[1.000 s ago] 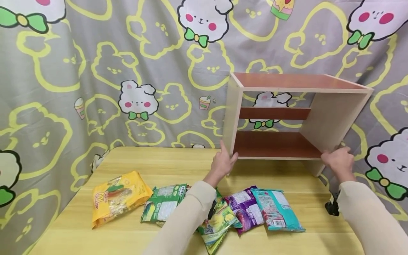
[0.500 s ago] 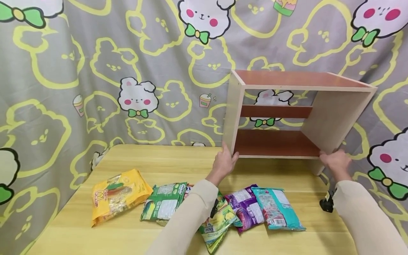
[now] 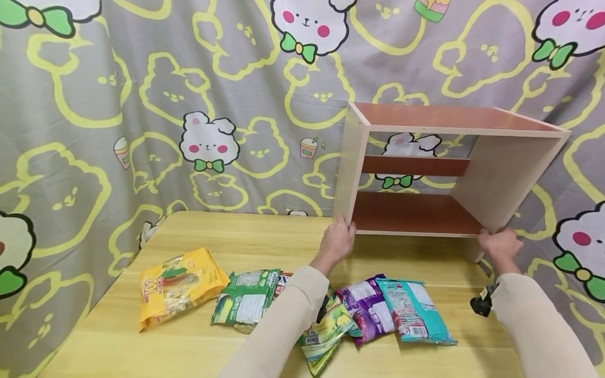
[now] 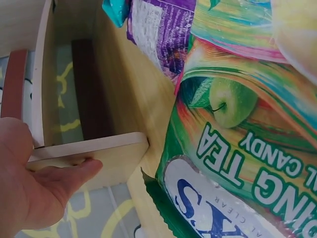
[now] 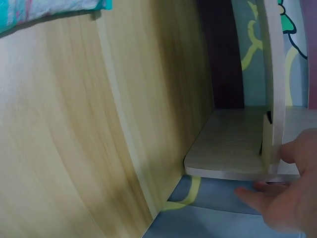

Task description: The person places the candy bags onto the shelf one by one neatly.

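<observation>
A small two-tier shelf unit (image 3: 439, 116), with red-brown boards and pale side panels, stands at the back right of the table. My left hand (image 3: 337, 244) grips its left panel low down, by the lower board's front corner. In the left wrist view, the left thumb lies along the outer face of that panel (image 4: 111, 166). On the other side, my right hand (image 3: 501, 247) holds the right panel at about the same height. In the right wrist view, its fingers (image 5: 252, 198) are around the panel's edge.
Several candy bags lie in front of the shelf: yellow (image 3: 181, 286), green (image 3: 248, 299), yellow-green (image 3: 328, 328), purple (image 3: 368, 310) and teal (image 3: 418, 310). My left forearm crosses over some of them. A patterned curtain (image 3: 255, 94) hangs behind the wooden table (image 3: 108, 336).
My left index finger, raised along the left panel earlier, is now lower. The whole head view has shifted slightly. Both hands stay on the shelf unit, and the bags have not moved.
</observation>
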Action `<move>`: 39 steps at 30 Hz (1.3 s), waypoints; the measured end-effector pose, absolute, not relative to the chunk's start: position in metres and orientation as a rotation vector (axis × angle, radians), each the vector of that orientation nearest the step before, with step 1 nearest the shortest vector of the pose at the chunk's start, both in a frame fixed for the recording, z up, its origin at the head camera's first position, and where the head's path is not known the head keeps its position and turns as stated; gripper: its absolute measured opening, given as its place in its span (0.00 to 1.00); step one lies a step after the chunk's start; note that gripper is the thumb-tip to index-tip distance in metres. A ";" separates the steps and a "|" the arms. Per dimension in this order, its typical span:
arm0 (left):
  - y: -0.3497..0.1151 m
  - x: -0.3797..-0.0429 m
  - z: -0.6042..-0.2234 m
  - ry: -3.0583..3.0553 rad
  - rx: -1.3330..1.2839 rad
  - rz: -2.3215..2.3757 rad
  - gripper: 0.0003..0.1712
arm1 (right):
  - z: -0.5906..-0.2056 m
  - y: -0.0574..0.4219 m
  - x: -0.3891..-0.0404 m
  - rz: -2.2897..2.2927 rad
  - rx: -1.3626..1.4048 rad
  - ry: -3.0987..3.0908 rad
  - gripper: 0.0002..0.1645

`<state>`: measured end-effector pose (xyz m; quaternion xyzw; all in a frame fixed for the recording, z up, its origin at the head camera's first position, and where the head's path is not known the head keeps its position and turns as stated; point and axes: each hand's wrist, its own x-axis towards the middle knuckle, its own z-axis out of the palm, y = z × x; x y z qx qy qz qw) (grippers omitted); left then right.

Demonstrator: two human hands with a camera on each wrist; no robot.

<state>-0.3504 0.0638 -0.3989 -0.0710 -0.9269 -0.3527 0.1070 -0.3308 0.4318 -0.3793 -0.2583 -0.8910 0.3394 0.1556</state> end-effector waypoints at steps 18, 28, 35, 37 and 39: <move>0.062 -0.355 -0.392 -2.743 -0.224 -0.916 0.17 | -0.379 0.443 -0.337 0.646 -0.651 -2.738 0.31; 0.058 -0.359 -0.394 -2.760 -0.288 -0.892 0.19 | -0.380 0.441 -0.338 0.729 -0.729 -2.732 0.34; 0.055 -0.362 -0.397 -2.799 -0.367 -0.784 0.21 | -0.386 0.442 -0.333 0.726 -0.707 -2.689 0.33; 0.055 -0.362 -0.397 -2.802 -0.383 -0.769 0.21 | -0.387 0.442 -0.332 0.720 -0.698 -2.687 0.33; 0.055 -0.362 -0.397 -2.805 -0.402 -0.758 0.21 | -0.387 0.442 -0.330 0.731 -0.696 -2.688 0.33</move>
